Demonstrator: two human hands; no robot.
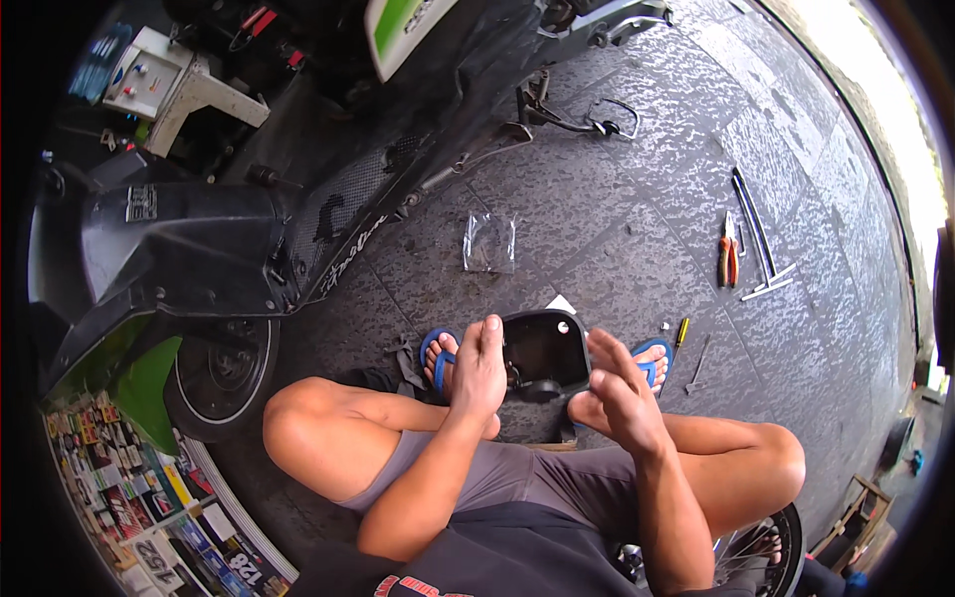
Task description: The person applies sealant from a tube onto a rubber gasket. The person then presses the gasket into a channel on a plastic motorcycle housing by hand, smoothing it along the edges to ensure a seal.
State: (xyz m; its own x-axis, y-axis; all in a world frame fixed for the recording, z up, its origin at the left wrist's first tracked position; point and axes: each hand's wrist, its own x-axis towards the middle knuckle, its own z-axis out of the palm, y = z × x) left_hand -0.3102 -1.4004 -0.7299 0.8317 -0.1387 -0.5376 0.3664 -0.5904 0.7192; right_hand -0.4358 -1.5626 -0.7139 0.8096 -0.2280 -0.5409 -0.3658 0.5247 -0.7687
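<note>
A black plastic cover part (542, 358) lies on the paving between my feet in blue sandals. My left hand (479, 366) hovers over its left edge, fingers straight and held together, holding nothing. My right hand (619, 390) is raised beside the part's right edge, fingers apart and empty. Neither hand clearly touches the part. My bare knees spread left and right below the hands.
A black and green scooter (229, 239) with its front wheel (221, 373) stands at left. A clear plastic bag (489, 242) lies ahead. Orange-handled pliers (728, 251), a long T-wrench (758, 239), a yellow-handled screwdriver (681, 331) and another tool (698, 363) lie at right. Another wheel (751, 547) is lower right.
</note>
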